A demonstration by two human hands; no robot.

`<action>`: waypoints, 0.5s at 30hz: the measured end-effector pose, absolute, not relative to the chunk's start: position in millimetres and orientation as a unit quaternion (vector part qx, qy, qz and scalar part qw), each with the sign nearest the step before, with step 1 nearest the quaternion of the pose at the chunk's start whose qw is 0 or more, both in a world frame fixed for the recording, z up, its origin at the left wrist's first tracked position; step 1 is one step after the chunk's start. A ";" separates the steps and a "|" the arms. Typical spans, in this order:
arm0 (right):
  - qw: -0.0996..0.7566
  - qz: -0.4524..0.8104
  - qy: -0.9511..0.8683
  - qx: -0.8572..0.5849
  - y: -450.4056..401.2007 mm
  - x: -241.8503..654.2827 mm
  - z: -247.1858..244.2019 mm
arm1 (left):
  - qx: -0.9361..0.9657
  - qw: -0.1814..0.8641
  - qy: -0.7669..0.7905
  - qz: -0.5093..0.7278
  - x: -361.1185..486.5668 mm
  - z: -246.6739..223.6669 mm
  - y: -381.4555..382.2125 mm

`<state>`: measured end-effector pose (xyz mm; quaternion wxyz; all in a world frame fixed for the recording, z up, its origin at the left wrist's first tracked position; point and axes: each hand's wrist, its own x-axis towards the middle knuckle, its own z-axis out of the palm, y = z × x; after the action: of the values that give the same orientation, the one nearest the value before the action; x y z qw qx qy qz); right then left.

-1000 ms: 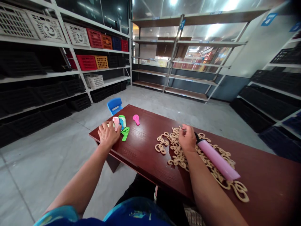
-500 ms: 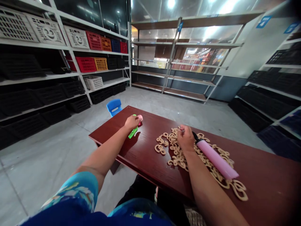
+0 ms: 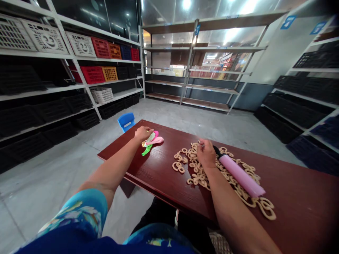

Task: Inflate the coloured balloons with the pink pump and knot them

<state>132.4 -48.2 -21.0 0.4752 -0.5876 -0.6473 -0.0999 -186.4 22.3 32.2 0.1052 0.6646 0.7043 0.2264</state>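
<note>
A small bunch of limp balloons, in pink, pale and green, lies on the left part of the dark red table. At their upper left edge, my left hand has its fingers pinched together on a pale balloon. My right hand is held above a heap of pale, curly wooden-looking rings. Its fingers are closed, and whatever small thing they hold is hard to make out. Just right of that hand, a pink cylinder with a black end, like a hand balloon pump, rests on the curls.
A blue child's chair stands behind the table's far left corner. Shelving with coloured crates runs along the left wall. A metal rack stands at the back, and dark crates fill shelves on the right.
My left hand has drawn slightly left, and the balloons now show spread out beside it. My right hand stays over the curls, its fingertips shifted a little. The view has turned slightly.
</note>
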 end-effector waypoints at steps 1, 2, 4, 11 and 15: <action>0.476 -0.101 -0.648 -0.586 -47.8 132.8 -21.5 | 0.675 0.070 0.697 0.230 -182.8 34.8 16.4; 0.476 -0.100 -0.648 -0.586 -47.6 133.0 -21.8 | 0.691 0.036 0.685 0.228 -178.8 37.0 10.1; 0.476 -0.098 -0.646 -0.588 -48.0 132.7 -21.6 | 0.740 -0.009 0.645 0.193 -170.8 39.6 -2.0; 0.477 -0.090 -0.641 -0.594 -52.2 130.1 -17.2 | 0.770 -0.035 0.634 0.062 -163.4 36.0 -9.2; 0.480 -0.090 -0.638 -0.595 -52.1 130.6 -16.6 | 0.704 0.123 0.672 0.195 -162.0 46.3 -1.7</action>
<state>130.6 -52.1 -16.6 0.4800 -0.5950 -0.6383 -0.0900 -162.0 -1.7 46.3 0.1233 0.7040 0.6715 0.1954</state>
